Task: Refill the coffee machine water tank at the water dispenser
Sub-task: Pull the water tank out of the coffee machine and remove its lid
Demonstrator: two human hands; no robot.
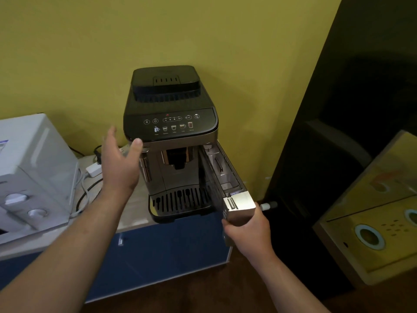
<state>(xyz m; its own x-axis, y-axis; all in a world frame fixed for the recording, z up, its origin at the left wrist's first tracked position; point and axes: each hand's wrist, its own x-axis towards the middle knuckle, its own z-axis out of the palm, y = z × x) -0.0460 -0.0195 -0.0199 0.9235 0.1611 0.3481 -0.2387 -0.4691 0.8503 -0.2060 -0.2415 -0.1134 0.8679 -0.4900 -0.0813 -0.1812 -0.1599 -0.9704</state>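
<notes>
A black and silver coffee machine [171, 123] stands on a light counter [133, 213] against the yellow wall. Its clear water tank [222, 172] sticks out forward from the machine's right side, partly slid out, with a silver front panel. My right hand [246, 231] grips the tank's silver front end from below. My left hand [120, 161] hovers open at the machine's left front corner, thumb near the edge of the control panel, fingers spread. No water dispenser is clearly in view.
A white appliance [33, 172] with two knobs sits on the counter at left, with cables and a white adapter [93, 170] behind it. The counter has a blue cabinet front [158, 251]. A dark doorway and a yellow box [374, 213] lie to the right.
</notes>
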